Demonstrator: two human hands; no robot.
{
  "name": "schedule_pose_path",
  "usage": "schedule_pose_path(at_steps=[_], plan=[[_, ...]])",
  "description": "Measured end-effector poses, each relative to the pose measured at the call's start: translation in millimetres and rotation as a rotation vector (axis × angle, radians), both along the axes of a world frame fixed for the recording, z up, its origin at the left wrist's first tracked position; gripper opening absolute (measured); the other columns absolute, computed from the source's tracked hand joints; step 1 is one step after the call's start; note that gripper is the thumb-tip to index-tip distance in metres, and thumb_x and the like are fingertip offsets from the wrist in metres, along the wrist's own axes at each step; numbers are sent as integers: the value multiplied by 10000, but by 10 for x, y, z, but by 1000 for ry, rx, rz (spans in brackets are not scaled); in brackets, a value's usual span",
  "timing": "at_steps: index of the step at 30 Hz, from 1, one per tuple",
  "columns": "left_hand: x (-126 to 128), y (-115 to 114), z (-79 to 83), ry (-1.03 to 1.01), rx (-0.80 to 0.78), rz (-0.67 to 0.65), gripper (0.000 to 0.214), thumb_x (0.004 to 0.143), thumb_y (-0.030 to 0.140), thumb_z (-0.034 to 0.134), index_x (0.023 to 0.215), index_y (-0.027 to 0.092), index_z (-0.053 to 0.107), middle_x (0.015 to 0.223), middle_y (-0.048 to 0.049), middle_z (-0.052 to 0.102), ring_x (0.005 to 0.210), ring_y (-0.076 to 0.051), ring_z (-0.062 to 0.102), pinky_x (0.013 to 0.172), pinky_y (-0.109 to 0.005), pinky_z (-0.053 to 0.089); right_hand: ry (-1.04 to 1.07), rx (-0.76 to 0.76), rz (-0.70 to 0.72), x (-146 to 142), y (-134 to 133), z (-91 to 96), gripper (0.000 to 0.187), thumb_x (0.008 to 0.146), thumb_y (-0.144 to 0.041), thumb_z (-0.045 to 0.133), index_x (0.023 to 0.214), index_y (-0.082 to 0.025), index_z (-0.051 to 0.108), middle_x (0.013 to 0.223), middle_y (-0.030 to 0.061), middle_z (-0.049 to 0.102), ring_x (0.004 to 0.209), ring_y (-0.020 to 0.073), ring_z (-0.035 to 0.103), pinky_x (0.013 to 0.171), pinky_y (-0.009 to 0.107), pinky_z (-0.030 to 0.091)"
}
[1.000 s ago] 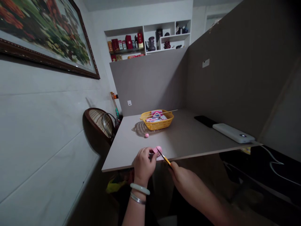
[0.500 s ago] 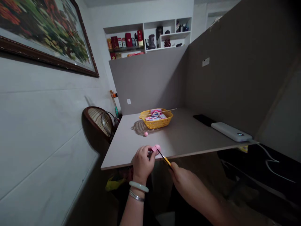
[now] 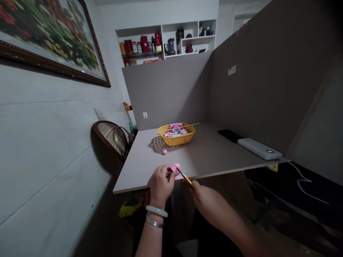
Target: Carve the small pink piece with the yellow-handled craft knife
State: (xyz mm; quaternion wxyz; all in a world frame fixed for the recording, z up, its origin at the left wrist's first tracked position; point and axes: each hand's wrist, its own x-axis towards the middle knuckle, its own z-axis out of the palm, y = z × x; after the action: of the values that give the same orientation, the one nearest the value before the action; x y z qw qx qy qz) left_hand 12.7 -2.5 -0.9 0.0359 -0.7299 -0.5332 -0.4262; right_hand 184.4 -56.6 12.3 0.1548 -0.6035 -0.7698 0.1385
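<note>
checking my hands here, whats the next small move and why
I'd probably keep the left hand steady on the pink piece and ease the yellow-handled tool in slowly with the right hand: its tip seems to meet the piece, which sits close to the edge of the table.

A head-worn camera looks forward and down from just above the person's hands (image 3: 160, 184), which enter at the frame's lower edge, close to the lens. The wide view faces along the desk (image 3: 134, 175) toward a partition (image 3: 166, 92) and shelves (image 3: 171, 26) beyond, with a framed painting (image 3: 45, 39) near on the left.
</note>
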Motion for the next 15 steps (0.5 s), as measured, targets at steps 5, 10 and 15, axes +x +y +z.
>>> schedule_pose_path(at_steps=[5, 10, 15], plan=[[-12, 29, -32, -3, -3, 43, 166, 880, 376, 544, 900, 219, 596, 848, -21, 637, 774, -171, 581, 688, -283, 437, -17, 6, -1, -111, 149, 95, 243, 977, -287, 306, 931, -188, 523, 866, 90, 705, 776, 184, 677, 541, 255, 242], [-13, 16, -29, 2, 9, 13, 144, 884, 355, 541, 907, 222, 591, 860, -18, 637, 783, -165, 582, 688, -277, 439, 15, 3, -6, -8, -11, -6, 248, 968, -255, 295, 923, -193, 531, 821, 71, 705, 752, 193, 678, 542, 258, 248], [-17, 22, -46, 18, 86, 2, 144, 883, 345, 541, 903, 213, 596, 851, -30, 636, 784, -172, 580, 697, -290, 452, -43, 53, -9, -93, 118, 70, 270, 976, -285, 294, 930, -188, 542, 855, 87, 709, 745, 198, 678, 523, 262, 228]])
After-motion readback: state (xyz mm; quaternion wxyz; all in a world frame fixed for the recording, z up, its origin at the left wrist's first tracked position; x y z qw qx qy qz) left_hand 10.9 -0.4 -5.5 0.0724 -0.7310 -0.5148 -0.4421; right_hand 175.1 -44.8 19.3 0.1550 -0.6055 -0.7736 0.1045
